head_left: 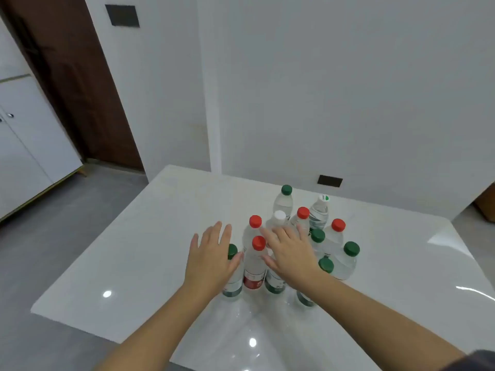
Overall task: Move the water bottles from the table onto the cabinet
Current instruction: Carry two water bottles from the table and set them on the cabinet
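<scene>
Several clear water bottles with red, green and white caps stand upright in a cluster on the glossy white table [150, 258]. My left hand [211, 258] hovers flat, fingers spread, above a green-capped bottle [232, 282] at the cluster's left. My right hand [290, 253] is spread over the middle of the cluster, covering one bottle's top. Between the two hands stands a red-capped bottle [255, 263] with a red label. Neither hand grips anything. A white cabinet [29, 145] stands at the far left.
A dark brown door [72, 84] is behind the cabinet, beside a white wall. Grey floor [61, 231] lies between table and cabinet. A dark wall socket [330, 181] sits behind the table. A brown piece of furniture [486, 207] shows at the right edge.
</scene>
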The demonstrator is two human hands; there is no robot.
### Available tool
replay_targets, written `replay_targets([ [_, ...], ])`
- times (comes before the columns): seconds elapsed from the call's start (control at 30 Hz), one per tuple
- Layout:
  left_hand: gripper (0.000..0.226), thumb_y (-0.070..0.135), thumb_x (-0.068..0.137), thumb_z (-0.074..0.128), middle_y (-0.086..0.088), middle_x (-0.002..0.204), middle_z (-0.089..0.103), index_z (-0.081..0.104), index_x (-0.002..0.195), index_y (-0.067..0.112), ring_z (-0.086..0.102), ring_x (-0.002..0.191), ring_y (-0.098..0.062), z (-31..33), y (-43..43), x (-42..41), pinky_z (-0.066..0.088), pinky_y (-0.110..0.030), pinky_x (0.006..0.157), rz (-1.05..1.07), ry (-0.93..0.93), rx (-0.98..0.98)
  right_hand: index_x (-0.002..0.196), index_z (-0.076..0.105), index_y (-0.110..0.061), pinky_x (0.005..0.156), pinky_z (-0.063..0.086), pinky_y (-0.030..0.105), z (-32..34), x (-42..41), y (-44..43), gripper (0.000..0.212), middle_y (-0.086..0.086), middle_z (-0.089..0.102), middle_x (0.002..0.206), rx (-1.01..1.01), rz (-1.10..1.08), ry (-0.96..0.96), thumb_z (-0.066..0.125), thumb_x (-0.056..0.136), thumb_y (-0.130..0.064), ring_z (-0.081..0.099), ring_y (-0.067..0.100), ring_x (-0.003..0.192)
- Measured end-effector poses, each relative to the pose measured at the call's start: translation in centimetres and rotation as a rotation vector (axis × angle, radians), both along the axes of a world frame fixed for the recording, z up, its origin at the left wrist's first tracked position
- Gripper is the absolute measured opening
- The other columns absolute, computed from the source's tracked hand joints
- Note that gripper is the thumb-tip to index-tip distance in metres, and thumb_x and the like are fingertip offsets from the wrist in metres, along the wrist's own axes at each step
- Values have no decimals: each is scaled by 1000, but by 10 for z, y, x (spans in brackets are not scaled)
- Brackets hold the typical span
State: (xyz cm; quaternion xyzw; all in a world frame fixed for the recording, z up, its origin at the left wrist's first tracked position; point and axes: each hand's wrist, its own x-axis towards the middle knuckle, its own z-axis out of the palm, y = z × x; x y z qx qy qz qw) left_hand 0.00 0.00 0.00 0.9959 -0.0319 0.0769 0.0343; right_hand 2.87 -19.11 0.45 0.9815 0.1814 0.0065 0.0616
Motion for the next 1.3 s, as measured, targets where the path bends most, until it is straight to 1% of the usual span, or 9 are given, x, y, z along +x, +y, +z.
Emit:
replay_targets([
  [0.1, 61, 56, 97, 28, -2, 141, 42, 27, 147, 22, 47, 121, -19, -9, 1, 0, 42, -30, 91, -35, 48, 15, 151, 19, -22, 120, 12, 55, -5, 3, 7, 60, 6, 55, 131, -44, 45, 29, 33, 101, -52, 46, 29, 129],
  [0.3, 40, 51, 100, 30, 2, 97, 52, 44, 119, 19, 52, 75, -16, -14, 0, 6, 39, -25, 61, -31, 122, 32, 133, 40, -17, 106, 33, 46, -7, 14, 23, 46, 5, 63, 115, -44, 56, 17, 38, 100, -50, 57, 28, 108],
  [0.5, 29, 45, 99, 38, 4, 78, 51, 38, 95, 17, 40, 60, -17, -2, 10, 2, 36, -29, 70, 12, 141, -123, 105, 47, -16, 87, 37, 36, -6, 11, 35, 32, 2, 64, 96, 81, 58, 30, 38, 100, -47, 59, 22, 87],
  [0.63, 29, 44, 99, 40, 2, 78, 56, 42, 97, 15, 45, 64, -21, 2, 32, -11, 39, -29, 75, 53, 85, -178, 104, 48, -17, 83, 36, 34, -13, 1, 41, 30, 1, 63, 97, 149, 44, 49, 40, 100, -46, 58, 22, 87],
  [0.83, 28, 41, 99, 43, 2, 76, 53, 46, 97, 13, 41, 67, -25, -3, 57, -32, 28, -28, 62, 56, 89, -174, 110, 50, -17, 91, 36, 33, -18, -9, 49, 33, 0, 62, 99, 238, 47, 61, 43, 98, -48, 58, 22, 93],
  [0.97, 29, 44, 99, 41, 4, 82, 55, 46, 101, 15, 42, 74, -23, -7, 72, -37, 30, -27, 71, 72, 126, -224, 106, 50, -17, 87, 44, 32, -24, -12, 49, 31, -2, 63, 96, 363, 35, 79, 49, 96, -47, 58, 20, 87],
  [1.1, 22, 41, 95, 54, 10, 77, 52, 50, 97, 19, 44, 67, -16, -21, 84, -42, 36, -30, 79, 48, 52, -397, 102, 52, -18, 72, 48, 30, -34, -15, 45, 24, -5, 55, 94, 628, -71, 125, 61, 91, -38, 54, 15, 83],
  [1.2, 17, 35, 86, 67, 13, 80, 50, 55, 91, 25, 48, 71, -7, -37, 87, -45, 43, -33, 77, 62, -6, -603, 108, 56, -16, 84, 47, 31, -49, -18, 46, 29, -5, 49, 101, 802, -123, 159, 69, 87, -32, 49, 14, 92],
  [1.3, 31, 30, 78, 77, 10, 100, 49, 57, 101, 33, 50, 92, -2, -54, 87, -47, 46, -29, 85, 117, -29, -849, 123, 53, -22, 98, 47, 35, -65, -24, 50, 50, -6, 55, 117, 1028, -211, 313, 76, 79, -32, 53, 11, 108],
])
